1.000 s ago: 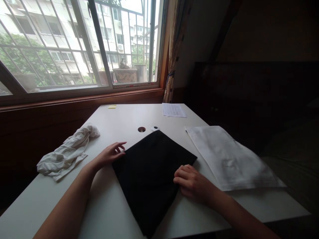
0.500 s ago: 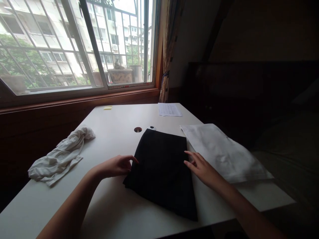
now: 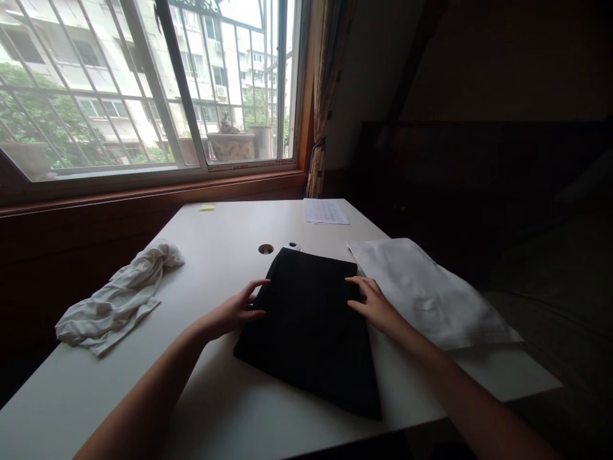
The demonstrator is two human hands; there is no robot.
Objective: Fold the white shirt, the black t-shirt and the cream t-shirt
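One piece of folded black fabric, roughly a four-sided panel [image 3: 309, 338], lies between the fingers of two bare hands, spreading from their tips back toward the person. The left hand [image 3: 232, 313] has its thumb and forefinger spread apart, both tips on the fabric's left edge. The right hand [image 3: 376, 303] mirrors it, thumb and forefinger apart, tips at the right edge. Whether any finger presses down or merely rests cannot be told.

Beneath the fingers is one white, smooth-topped table [image 3: 211, 402]. Well out to the left of the left fingers lies one crumpled, off-white cloth [image 3: 119, 297], bunched lengthwise. Just to the right of the right fingers lies one flat, white, sheet-like piece [image 3: 426, 287], its material unclear.

Beyond the fingertips are one round, dark hole [image 3: 265, 249] in the tabletop and one white ring with a dark centre [image 3: 292, 246], close beside each other. Farther beyond lie one small yellow paper slip [image 3: 207, 207] and some white printed paper [image 3: 327, 211], its sheets too indistinct to count.
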